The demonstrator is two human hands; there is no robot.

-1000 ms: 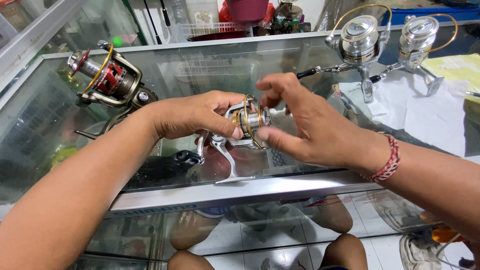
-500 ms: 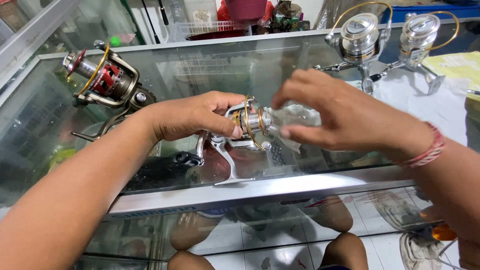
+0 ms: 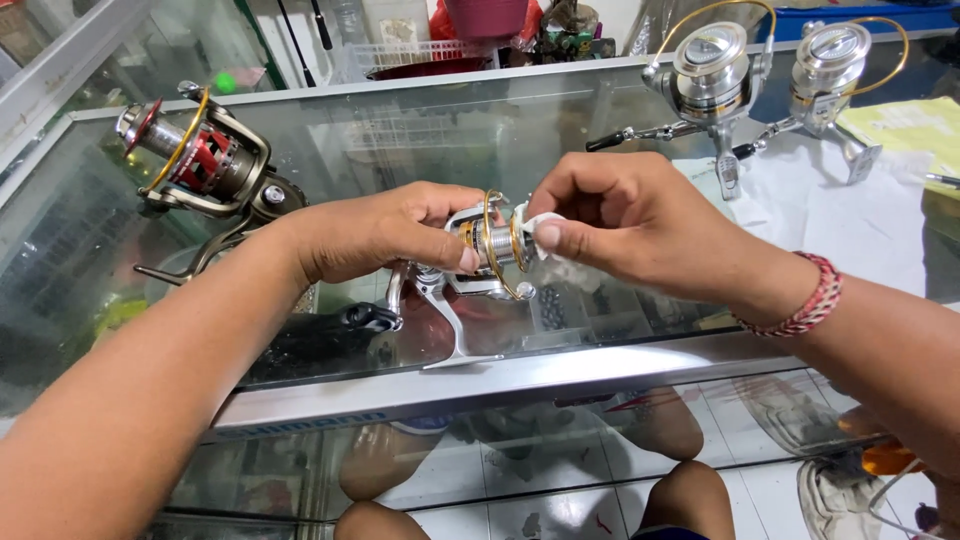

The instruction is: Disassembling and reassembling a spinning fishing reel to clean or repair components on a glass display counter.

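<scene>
Your left hand (image 3: 390, 235) hides the silver spinning reel (image 3: 487, 243)'s body, gripping it above the glass tabletop (image 3: 420, 130); spool axis points to 3 o'clock (toward your right hand (image 3: 630, 215)), pinching a white cloth (image 3: 545, 225).

Glass counter (image 3: 420, 130), three fishing reels (image 3: 205, 165), white paper (image 3: 850, 215), yellow sheet (image 3: 905, 125)

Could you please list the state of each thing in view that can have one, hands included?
left hand: closed around the small silver reel.
right hand: pinching a white wipe against the reel's spool.
small silver reel: held above the glass counter, gold bail up.
white wipe: crumpled, pressed to the spool.
red-spool reel: lying on its side.
two silver reels: standing upright.
</scene>
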